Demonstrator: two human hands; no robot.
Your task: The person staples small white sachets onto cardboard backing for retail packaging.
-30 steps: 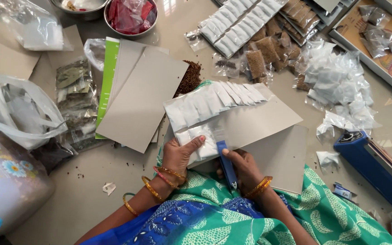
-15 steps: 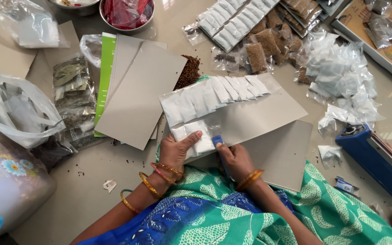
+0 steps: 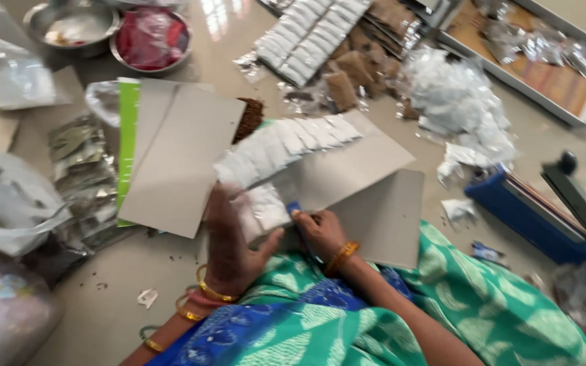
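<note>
A grey cardboard sheet (image 3: 367, 163) lies on my lap edge and carries a row of small white sachets (image 3: 286, 146). My left hand (image 3: 228, 240), blurred, presses flat on the near sachets (image 3: 266, 207) at the card's lower left. My right hand (image 3: 317, 230) grips a small blue tool (image 3: 295, 207), tip against the card beside those sachets. Gold bangles sit on both wrists.
More grey cards and a green sheet (image 3: 171, 159) lie to the left. Two steel bowls (image 3: 150, 41) stand far left. Piles of white and brown sachets (image 3: 334, 41), clear bags (image 3: 459, 102), a blue heat sealer (image 3: 540, 210) and a tray (image 3: 530, 61) sit right.
My left hand slid left and up along the sachets. My right hand carried the blue tool up onto the card. The view shifted and blurred.
</note>
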